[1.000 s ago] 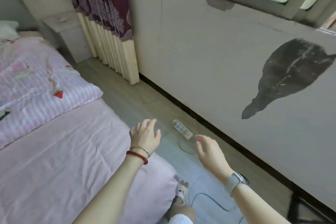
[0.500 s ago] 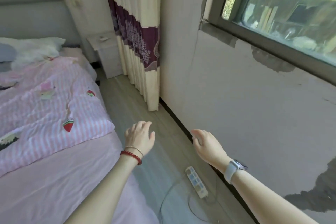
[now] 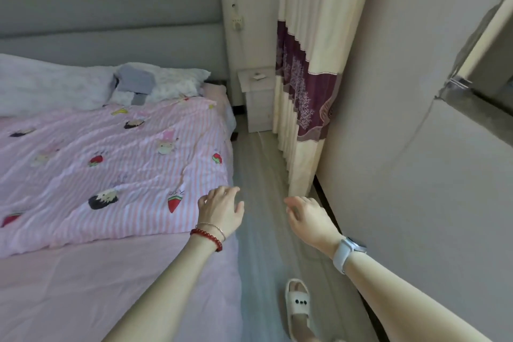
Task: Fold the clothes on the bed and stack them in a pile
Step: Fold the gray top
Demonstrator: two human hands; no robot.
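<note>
1. two hands up and nothing in either, so the bed (image 3: 116,294) comes first since it's the biggest thing here. pink sheet over the near part, grey headboard (image 3: 111,28) at the far end.
2. striped pink quilt (image 3: 111,175) with fruit and cartoon prints lies across the middle. looks thin, soft and floppy, so it'll sag if i lift it from one spot. best bet is probably pinching two corners along the near edge.
3. clothes, as far as i can tell, are the grey folded-looking bits (image 3: 136,82) up among the white pillows (image 3: 55,86) by the headboard, well apart from me. light and limp, i'd guess; can't tell what garments they are.
4. curtain (image 3: 305,91) and small white nightstand (image 3: 256,97) sit off to the side, not part of the job.
5. left hand (image 3: 220,209) hovers over the quilt's near corner, fingers spread and relaxed, whether it touches i can't say.
6. right hand (image 3: 311,221) hangs over the floor strip, fingers loosely apart, watch (image 3: 345,254) on the wrist.
</note>
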